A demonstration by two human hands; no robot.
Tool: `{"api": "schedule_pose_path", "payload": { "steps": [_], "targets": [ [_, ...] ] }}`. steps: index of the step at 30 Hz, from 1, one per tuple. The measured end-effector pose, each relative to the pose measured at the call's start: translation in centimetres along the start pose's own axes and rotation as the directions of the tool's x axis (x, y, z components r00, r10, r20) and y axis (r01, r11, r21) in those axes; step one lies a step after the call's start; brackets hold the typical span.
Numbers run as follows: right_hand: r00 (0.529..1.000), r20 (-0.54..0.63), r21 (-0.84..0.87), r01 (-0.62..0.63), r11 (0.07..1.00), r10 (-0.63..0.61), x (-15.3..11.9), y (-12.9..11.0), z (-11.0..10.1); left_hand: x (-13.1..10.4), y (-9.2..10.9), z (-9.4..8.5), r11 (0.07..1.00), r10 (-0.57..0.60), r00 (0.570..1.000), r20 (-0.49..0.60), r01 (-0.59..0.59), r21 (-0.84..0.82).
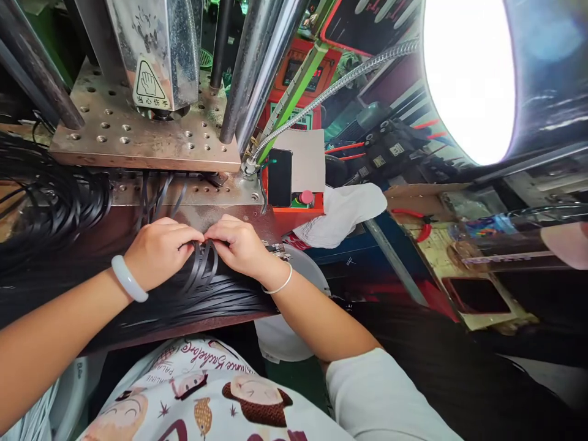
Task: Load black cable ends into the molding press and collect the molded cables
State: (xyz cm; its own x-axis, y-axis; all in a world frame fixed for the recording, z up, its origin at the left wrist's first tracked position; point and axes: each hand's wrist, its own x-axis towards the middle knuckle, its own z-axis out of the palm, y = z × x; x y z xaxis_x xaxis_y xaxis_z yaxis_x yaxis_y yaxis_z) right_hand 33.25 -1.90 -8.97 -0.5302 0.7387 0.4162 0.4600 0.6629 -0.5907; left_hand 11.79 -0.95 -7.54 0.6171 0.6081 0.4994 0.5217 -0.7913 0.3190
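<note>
While my left hand (158,252) and right hand (239,245) are pinching black strips (196,262), their hanging slack could soon be snagging on the bundle (215,300) beneath.

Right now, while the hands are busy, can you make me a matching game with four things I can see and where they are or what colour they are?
1. black strips
2. triangle warning sign
3. pale bangle
4. pliers

A. partly bright red
B. worn on the left arm
C. pinched by the left hand and right hand
D. on the shiny metal block

Pairs: 1-C, 2-D, 3-B, 4-A
</note>
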Motion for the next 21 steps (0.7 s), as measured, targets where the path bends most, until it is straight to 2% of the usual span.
{"api": "schedule_pose_path", "payload": {
  "steps": [2,4,7,9,11,13,16,19,21],
  "targets": [
    [1.0,-0.005,0.013,0.028,1.0,-0.028,-0.4,0.0,-0.1,-0.3,0.4,-0.1,0.997,0.073,0.997,-0.001,-0.073,0.016],
    [0.998,-0.063,0.034,-0.015,0.999,0.017,-0.8,0.1,-0.4,-0.6,0.7,-0.4,0.998,0.066,0.997,0.039,-0.067,0.016],
    [0.975,-0.139,0.095,-0.16,0.983,0.172,-1.0,0.5,-0.9,-0.7,0.9,-1.2,0.991,-0.068,0.978,0.199,0.045,0.122],
    [0.958,-0.097,0.157,-0.254,0.954,0.271,-1.0,0.8,-1.1,-0.6,0.7,-1.7,0.967,-0.163,0.945,0.283,0.096,0.236],
    [0.938,-0.034,0.204,-0.331,0.921,0.345,-0.7,0.9,-1.2,-0.2,0.3,-2.2,0.959,-0.213,0.942,0.259,0.152,0.239],
    [0.923,-0.005,0.216,-0.375,0.901,0.385,-0.5,1.0,-1.2,0.1,-0.2,-2.4,0.966,-0.242,0.955,0.17,0.221,0.133],
    [0.938,-0.031,0.165,-0.337,0.927,0.346,-0.4,0.6,-1.2,0.3,-0.4,-2.6,0.973,-0.225,0.966,0.128,0.217,0.076],
    [0.977,-0.077,0.066,-0.194,0.979,0.199,-0.6,0.1,-1.3,0.2,0.3,-3.0,0.978,-0.081,0.987,0.139,0.051,0.204],
    [0.991,-0.07,0.02,-0.114,0.993,0.116,-0.8,-0.1,-1.3,0.1,0.8,-3.2,0.974,-0.015,0.997,0.073,-0.002,0.225]
  ]
}}
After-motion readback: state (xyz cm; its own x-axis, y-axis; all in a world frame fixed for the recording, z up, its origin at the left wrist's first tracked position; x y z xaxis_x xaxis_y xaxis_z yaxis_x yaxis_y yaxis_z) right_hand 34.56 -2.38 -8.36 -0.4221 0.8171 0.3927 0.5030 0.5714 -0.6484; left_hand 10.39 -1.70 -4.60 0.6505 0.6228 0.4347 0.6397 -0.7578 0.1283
